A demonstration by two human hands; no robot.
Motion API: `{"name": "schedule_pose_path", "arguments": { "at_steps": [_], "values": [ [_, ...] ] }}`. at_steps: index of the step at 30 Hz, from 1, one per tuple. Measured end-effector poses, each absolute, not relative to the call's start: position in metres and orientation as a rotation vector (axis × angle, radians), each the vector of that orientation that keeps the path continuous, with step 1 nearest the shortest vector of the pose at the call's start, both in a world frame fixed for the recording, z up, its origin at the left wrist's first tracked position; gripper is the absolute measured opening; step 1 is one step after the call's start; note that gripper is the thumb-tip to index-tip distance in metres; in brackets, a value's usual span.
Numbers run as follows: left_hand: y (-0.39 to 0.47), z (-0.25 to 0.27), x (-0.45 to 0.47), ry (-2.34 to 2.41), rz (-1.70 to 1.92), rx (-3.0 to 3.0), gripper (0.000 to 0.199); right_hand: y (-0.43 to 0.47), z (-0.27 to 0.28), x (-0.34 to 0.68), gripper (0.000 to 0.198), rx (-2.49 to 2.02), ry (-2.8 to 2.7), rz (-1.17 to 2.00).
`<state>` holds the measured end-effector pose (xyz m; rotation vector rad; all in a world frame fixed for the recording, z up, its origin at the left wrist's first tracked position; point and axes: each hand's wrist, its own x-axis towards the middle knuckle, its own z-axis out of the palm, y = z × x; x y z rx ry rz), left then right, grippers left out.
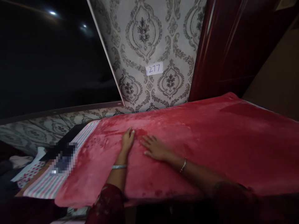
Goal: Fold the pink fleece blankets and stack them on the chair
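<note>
A plush red blanket (205, 133) lies spread over a table-height surface, with lighter and darker brushed patches in its pile. My left hand (127, 139) rests on it left of the middle, fingers forward and nothing visible in them. To its right, my right hand (154, 147) lies flat on the same cloth with fingers spread, pointing toward the left hand. Beneath the blanket's left edge, a striped cloth (42, 188) in white, pink and grey sticks out. The surface under the cloths is mostly hidden.
A large dark television screen (56, 62) hangs at the left. A paper label reading 277 (154, 68) is on the patterned wall (144, 28). Dark red wooden furniture (221, 46) stands at the right. A blurred-out item (63, 160) lies on the striped cloth, near piled fabrics (30, 171).
</note>
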<state>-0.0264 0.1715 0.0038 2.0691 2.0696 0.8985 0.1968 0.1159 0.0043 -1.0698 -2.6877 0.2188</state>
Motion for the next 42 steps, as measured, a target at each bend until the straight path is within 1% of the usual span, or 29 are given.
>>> {"name": "schedule_pose_path", "arguments": {
  "at_steps": [4,11,14,15,17,19,21,24,27,29,33,38,42],
  "values": [
    [0.175,0.001,-0.03,2.068,0.949,2.017,0.047,0.063,0.001,0.176,0.061,-0.617,-2.742,0.314],
    [0.177,0.001,-0.029,2.076,0.905,2.034,0.045,-0.001,0.009,0.204,0.053,-0.309,-2.831,0.315],
    [0.175,0.003,-0.027,2.074,0.88,2.061,0.043,-0.012,0.021,0.221,0.049,-0.168,-2.853,0.43],
    [0.174,0.004,-0.026,2.073,0.873,2.07,0.043,-0.008,0.024,0.228,0.048,-0.214,-2.827,0.475],
    [0.172,0.007,-0.024,2.067,0.86,2.091,0.043,0.012,0.03,0.244,0.048,-0.51,-2.714,0.489],
    [0.17,0.01,-0.02,2.057,0.857,2.117,0.044,0.047,0.03,0.264,0.05,-0.933,-2.564,0.376],
    [0.167,0.014,-0.017,2.05,0.832,2.175,0.046,0.087,0.027,0.287,0.056,-1.313,-2.453,0.252],
    [0.164,0.017,-0.011,2.065,0.599,2.342,0.052,0.133,0.014,0.323,0.06,-1.654,-2.361,0.093],
    [0.165,0.016,-0.009,2.086,0.298,2.441,0.055,0.154,-0.001,0.355,0.057,-1.789,-2.333,0.032],
    [0.167,0.013,-0.009,2.104,0.226,2.459,0.056,0.155,-0.01,0.378,0.057,-1.844,-2.288,0.006],
    [0.174,0.007,-0.011,2.138,0.233,2.463,0.056,0.137,-0.019,0.442,0.057,-2.092,-2.09,-0.043],
    [0.173,0.007,-0.012,2.118,0.295,2.5,0.055,0.081,-0.025,0.534,0.062,-2.511,-1.738,-0.055],
    [0.168,0.015,-0.008,2.161,0.386,2.465,0.054,0.04,-0.036,0.571,0.064,-2.605,-1.596,-0.131]
  ]
}}
